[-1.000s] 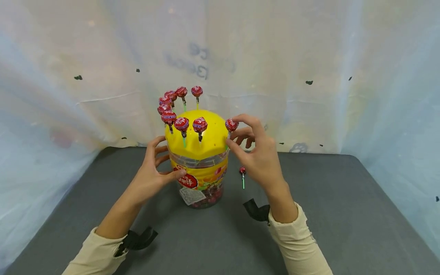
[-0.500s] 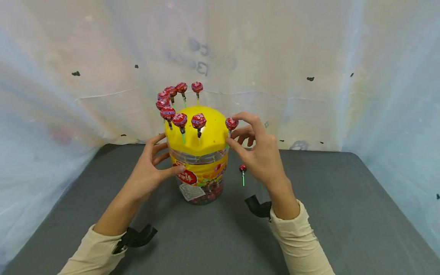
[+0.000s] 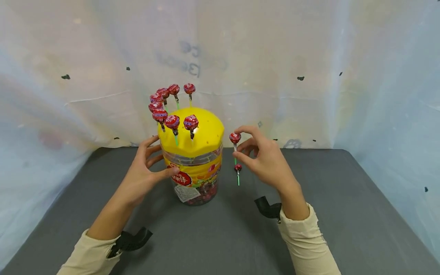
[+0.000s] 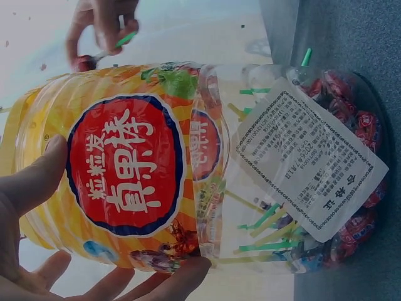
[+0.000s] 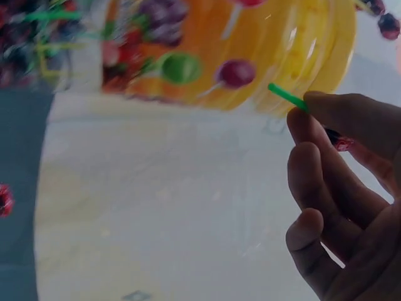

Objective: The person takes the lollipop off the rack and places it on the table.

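Observation:
A clear plastic jar (image 3: pixel 194 168) with a yellow domed lid (image 3: pixel 206 131) stands on the table, wrapped in lollipops inside a printed band. My left hand (image 3: pixel 142 176) grips its left side, thumb on the front and fingers round the back. Several red-wrapped lollipops (image 3: pixel 172 122) stand upright in the lid, along its left, front and back. Just right of the lid, my right hand (image 3: pixel 266 158) pinches a lollipop (image 3: pixel 235 138) upright. Its green stick (image 5: pixel 288 97) pokes out past the fingertips, apart from the jar in the head view.
One more lollipop (image 3: pixel 238 168) lies on the grey table (image 3: pixel 206 240) right of the jar, below the held one. A pale curtain (image 3: pixel 261 68) hangs behind the table. Black wrist mounts (image 3: pixel 268 208) stick out from both sleeves.
My right hand has moved right and down, away from the lid's right edge, with the lollipop still pinched. My left hand keeps its grip on the jar; the head view has shifted slightly.

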### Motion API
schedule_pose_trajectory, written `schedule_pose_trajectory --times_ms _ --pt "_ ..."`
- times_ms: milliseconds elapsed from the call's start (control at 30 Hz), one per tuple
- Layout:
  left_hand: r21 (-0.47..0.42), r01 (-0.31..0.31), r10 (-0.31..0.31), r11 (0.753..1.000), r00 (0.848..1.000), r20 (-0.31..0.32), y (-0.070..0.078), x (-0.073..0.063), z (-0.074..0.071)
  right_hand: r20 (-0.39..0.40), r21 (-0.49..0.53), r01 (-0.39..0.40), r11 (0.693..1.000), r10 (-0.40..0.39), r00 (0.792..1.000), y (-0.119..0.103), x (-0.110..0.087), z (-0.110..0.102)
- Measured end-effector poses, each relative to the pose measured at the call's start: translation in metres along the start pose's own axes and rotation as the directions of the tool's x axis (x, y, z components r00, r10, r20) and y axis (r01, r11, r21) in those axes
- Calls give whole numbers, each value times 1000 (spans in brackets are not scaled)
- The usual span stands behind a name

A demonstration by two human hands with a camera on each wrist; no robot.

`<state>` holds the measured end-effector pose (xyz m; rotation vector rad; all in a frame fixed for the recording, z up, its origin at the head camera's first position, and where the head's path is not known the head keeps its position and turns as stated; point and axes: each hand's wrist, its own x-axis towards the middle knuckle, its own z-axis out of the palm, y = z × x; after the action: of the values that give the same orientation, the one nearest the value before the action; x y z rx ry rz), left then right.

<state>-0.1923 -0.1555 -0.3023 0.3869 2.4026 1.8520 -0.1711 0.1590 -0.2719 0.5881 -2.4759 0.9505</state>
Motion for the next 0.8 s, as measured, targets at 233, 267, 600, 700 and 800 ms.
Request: schedule_pose_trajectory --times_ms 233,267,600,700,800 --pt "3 -4 4 1000 1000 8 0 0 -1 77 -10 -97 995 98 992 26 -1 -2" --pt "2 -3 3 1000 1000 7 0 0 -1 92 -9 -107 994 107 990 29 -1 -2" --pt "17 6 -6 1000 1000 -1 2 1 0 257 32 -203 979 189 948 73 -3 6" --pt "17 6 -6 1000 1000 -2 1 1 0 291 41 -237 971 216 932 81 -4 10" --pt "14 3 -3 1000 1000 -2 0 0 0 316 36 -266 963 242 917 88 -5 14"
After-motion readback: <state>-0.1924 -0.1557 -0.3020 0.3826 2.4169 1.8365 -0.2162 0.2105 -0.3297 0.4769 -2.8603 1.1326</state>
